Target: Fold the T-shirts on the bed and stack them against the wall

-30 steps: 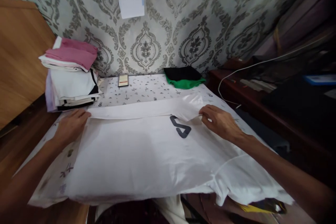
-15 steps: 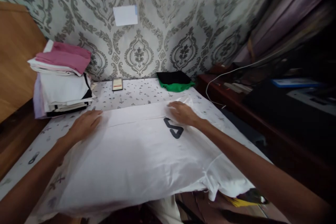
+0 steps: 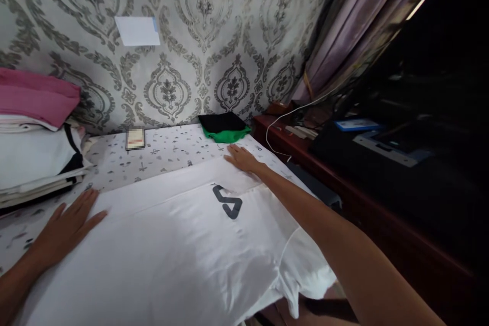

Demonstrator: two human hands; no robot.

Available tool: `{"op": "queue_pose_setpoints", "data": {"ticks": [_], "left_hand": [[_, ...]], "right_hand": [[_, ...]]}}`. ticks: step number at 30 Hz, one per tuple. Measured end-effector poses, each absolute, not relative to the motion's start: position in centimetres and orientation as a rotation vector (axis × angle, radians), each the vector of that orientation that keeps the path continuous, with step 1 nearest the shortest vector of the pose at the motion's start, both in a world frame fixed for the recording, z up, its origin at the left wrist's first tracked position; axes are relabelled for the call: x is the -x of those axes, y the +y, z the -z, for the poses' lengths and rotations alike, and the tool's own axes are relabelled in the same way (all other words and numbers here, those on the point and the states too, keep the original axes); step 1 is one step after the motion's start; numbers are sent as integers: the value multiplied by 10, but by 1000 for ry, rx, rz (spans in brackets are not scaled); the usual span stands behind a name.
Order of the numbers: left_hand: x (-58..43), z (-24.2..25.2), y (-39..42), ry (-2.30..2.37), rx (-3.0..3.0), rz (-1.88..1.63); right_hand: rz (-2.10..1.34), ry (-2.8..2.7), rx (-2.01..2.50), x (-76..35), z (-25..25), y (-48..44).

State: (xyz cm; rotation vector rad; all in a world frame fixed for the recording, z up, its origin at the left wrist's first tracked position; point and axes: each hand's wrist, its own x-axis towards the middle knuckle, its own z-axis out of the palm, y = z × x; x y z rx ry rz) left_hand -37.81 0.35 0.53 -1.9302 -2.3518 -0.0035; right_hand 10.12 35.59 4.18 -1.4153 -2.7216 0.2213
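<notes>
A white T-shirt [image 3: 160, 244] with a dark angular print lies spread over the patterned sheet, its far strip folded over. My left hand [image 3: 66, 226] rests flat at the shirt's left edge, fingers stretched and thumb apart. At the far right corner of the folded strip, my right hand [image 3: 242, 159] lies palm down with its fingers extended. Neither hand grips the cloth. Part of the shirt's near side hangs over the front edge, where a bunched sleeve [image 3: 292, 295] droops.
A stack of folded clothes [image 3: 34, 147] stands at the left. Folded black and green cloth [image 3: 225, 127] lies near the wall, with a small framed card [image 3: 135, 138] left of it. On the right, a dark red desk [image 3: 263, 125] holds a white cable [image 3: 268, 135] and papers.
My view has swung to the right and closer. My right hand has moved from beside the print to the shirt's far corner. My left hand now lies flatter along the left edge.
</notes>
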Motion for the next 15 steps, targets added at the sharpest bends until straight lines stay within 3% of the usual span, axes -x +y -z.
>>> {"op": "queue_pose_setpoints", "data": {"ticks": [15], "left_hand": [[358, -24, 7, -2515, 1812, -9]], "right_hand": [[-260, -2355, 1817, -135, -43, 354]]}}
